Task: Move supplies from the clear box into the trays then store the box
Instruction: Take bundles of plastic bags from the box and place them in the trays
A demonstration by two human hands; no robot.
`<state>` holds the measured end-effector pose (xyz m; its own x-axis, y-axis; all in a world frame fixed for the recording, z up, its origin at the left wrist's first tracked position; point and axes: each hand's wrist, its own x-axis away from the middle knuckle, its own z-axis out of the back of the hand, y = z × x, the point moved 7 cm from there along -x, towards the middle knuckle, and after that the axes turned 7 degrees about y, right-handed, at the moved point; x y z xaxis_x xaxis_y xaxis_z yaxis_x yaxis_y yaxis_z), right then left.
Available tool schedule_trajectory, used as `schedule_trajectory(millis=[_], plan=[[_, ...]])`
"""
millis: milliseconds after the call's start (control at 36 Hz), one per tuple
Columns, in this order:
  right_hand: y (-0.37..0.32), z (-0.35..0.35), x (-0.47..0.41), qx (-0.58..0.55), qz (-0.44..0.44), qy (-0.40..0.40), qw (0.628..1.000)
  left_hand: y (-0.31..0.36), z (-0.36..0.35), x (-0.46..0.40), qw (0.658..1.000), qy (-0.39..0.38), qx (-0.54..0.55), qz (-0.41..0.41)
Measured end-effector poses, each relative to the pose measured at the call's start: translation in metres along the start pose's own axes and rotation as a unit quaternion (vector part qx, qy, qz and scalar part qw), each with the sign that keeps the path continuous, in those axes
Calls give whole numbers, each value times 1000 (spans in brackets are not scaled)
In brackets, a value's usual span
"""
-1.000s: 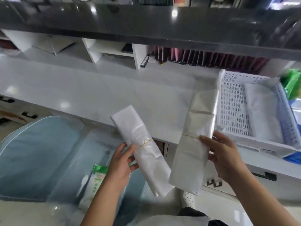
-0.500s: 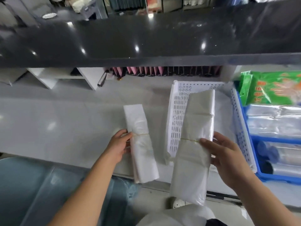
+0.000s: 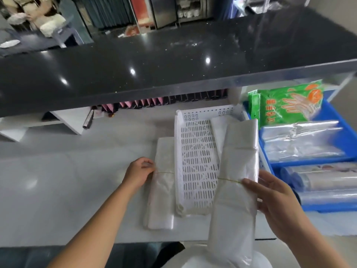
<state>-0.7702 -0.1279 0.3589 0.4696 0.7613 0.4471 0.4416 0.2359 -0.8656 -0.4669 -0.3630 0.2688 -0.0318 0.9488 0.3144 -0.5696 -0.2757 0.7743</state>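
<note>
A white perforated tray (image 3: 195, 161) sits on the grey counter. My left hand (image 3: 138, 173) grips a banded bundle of white plastic bags (image 3: 161, 190) that lies on the counter just left of the tray's wall. My right hand (image 3: 274, 198) holds a longer banded bundle of bags (image 3: 238, 167) over the tray's right half, its lower end hanging past the counter's front edge. Another white bundle (image 3: 219, 128) lies in the tray under it. The clear box is out of view.
A blue tray (image 3: 345, 130) at the right holds green glove packs (image 3: 289, 103), clear film sheets (image 3: 301, 140) and clear rolls (image 3: 324, 180). A black shelf (image 3: 173, 60) overhangs the back of the counter (image 3: 58, 171). White cubbies stand at the back left.
The view has swung up and right, away from the clear box. Both bundles have moved forward: the left one now rests beside the tray, the right one is over the tray.
</note>
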Motion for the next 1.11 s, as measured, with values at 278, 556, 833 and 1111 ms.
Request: schedule_trajectory(millis=[278, 556, 833, 1111], plan=[[-4, -52, -64, 81, -31, 27, 996, -44, -1, -13, 910, -85, -404, -39], [12, -108, -122, 232, -91, 14, 968, -49, -3, -13, 909, -89, -405, -43], [34, -109, -111, 467, -23, 17, 884, -49, -4, -13, 914, -87, -393, -55], [29, -128, -105, 664, 54, 8, 746, -49, -4, -13, 915, -88, -391, -56]])
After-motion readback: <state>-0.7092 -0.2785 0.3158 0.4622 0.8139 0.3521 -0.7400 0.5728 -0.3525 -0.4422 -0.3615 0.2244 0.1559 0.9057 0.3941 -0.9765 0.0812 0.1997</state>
